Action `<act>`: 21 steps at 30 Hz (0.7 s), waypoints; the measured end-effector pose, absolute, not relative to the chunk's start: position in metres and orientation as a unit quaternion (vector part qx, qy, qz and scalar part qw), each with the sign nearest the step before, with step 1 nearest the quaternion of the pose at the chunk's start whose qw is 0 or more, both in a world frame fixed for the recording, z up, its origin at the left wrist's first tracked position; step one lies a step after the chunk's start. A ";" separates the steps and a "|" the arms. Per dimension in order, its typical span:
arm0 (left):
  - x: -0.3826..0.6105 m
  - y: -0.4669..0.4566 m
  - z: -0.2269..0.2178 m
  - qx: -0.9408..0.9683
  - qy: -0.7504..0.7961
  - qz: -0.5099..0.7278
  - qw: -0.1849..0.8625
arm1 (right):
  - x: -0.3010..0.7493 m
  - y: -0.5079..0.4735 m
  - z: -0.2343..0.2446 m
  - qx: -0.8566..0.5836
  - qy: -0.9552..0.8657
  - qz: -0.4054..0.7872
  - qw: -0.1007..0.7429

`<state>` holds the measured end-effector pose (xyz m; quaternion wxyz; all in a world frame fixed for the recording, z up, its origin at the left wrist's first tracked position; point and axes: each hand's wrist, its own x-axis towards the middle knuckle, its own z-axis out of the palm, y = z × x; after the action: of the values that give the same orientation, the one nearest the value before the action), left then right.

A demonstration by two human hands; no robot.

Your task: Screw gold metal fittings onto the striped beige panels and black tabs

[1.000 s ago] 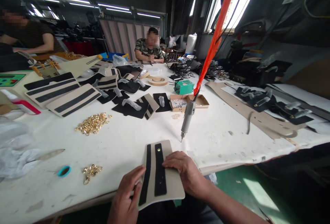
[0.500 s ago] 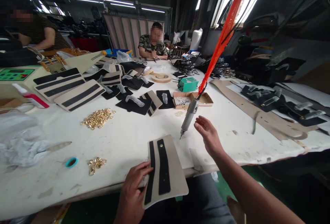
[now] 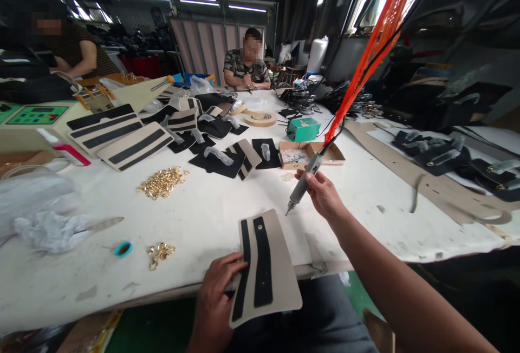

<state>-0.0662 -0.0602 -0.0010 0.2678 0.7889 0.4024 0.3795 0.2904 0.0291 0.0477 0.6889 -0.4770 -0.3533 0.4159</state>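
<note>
My left hand (image 3: 215,293) grips the near left edge of a beige panel (image 3: 280,272) with two black strips and a small gold stud, which lies half over the table's front edge. My right hand (image 3: 323,193) is closed around a grey electric screwdriver (image 3: 304,183) that hangs on an orange cord (image 3: 365,66). Its tip points down at the white table (image 3: 211,212), a little beyond the panel's far end.
Gold metal fittings lie in a heap (image 3: 162,182) and a smaller cluster (image 3: 160,253), beside a teal ring (image 3: 123,248). More striped panels (image 3: 122,136), black pieces, open cardboard boxes (image 3: 311,154) and a green box (image 3: 303,128) lie further back. Two other people sit at the far side.
My right hand left the panel, rose to the hanging screwdriver and closed around it. My left hand kept hold of the panel. The view has drifted slightly.
</note>
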 end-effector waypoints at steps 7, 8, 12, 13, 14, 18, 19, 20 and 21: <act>-0.065 -0.059 -0.016 0.778 0.409 0.396 0.266 | 0.293 0.025 0.043 -0.482 -0.373 0.420 0.672; -0.064 -0.059 -0.014 0.779 0.411 0.392 0.267 | 0.292 0.025 0.043 -0.480 -0.374 0.419 0.674; -0.065 -0.060 -0.003 0.784 0.411 0.377 0.273 | 0.289 0.023 0.045 -0.479 -0.395 0.405 0.671; -0.065 -0.060 -0.001 0.786 0.409 0.375 0.274 | 0.288 0.022 0.045 -0.483 -0.402 0.399 0.668; -0.065 -0.061 0.001 0.787 0.407 0.376 0.273 | 0.287 0.020 0.045 -0.489 -0.407 0.392 0.665; -0.064 -0.062 0.003 0.792 0.404 0.373 0.268 | 0.287 0.014 0.042 -0.506 -0.395 0.376 0.669; -0.064 -0.062 0.003 0.792 0.404 0.371 0.267 | 0.288 0.013 0.040 -0.513 -0.383 0.372 0.672; -0.064 -0.062 0.003 0.793 0.404 0.370 0.267 | 0.289 0.010 0.038 -0.525 -0.367 0.366 0.675; -0.065 -0.062 0.003 0.794 0.403 0.369 0.267 | 0.289 0.008 0.035 -0.540 -0.346 0.355 0.680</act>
<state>-0.0647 -0.0624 0.0033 0.2668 0.7937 0.4033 0.3691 0.2895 0.0076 0.0349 0.6803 -0.5400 -0.3458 0.3549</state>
